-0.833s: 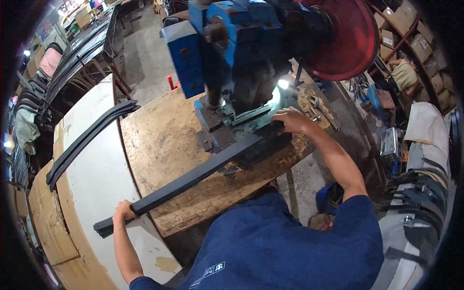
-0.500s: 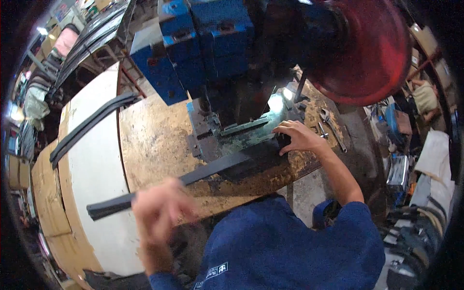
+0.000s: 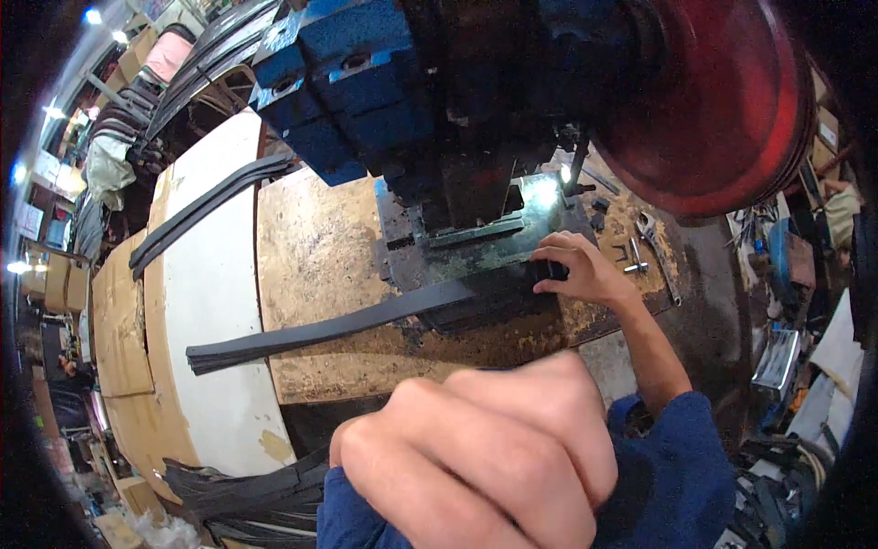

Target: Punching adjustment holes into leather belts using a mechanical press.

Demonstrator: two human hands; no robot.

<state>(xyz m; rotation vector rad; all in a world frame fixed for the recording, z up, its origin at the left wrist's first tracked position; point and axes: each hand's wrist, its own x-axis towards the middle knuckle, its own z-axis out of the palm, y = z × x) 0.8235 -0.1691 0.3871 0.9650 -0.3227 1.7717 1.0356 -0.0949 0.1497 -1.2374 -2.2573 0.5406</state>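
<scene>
My left hand [image 3: 494, 439] is raised close to the view, its fingers curled into a fist with the knuckles showing. The inside of that fist is hidden. At the press's dark metal bed [image 3: 498, 252], my right hand [image 3: 585, 273] curls thumb and fingers around the right end of a bundle of long, flat black strips [image 3: 338, 320]. The bundle slants across the wooden tabletop [image 3: 311, 247], its left end lying on a white board [image 3: 210, 302]. Just behind the bundle stands a blue press [image 3: 352, 69] with a lit work area.
A large red flywheel [image 3: 713, 110] overhangs the right side. Below it lie a wrench [image 3: 658, 256] and a small T-shaped tool [image 3: 634, 261]. Another black strip bundle [image 3: 210, 215] rests across the far left boards. More dark strips [image 3: 238, 499] hang at the lower left.
My left hand has come up from beside the strips toward the view and closed into a fist. My right hand stays at the strips' right end. The view has shifted slightly.
</scene>
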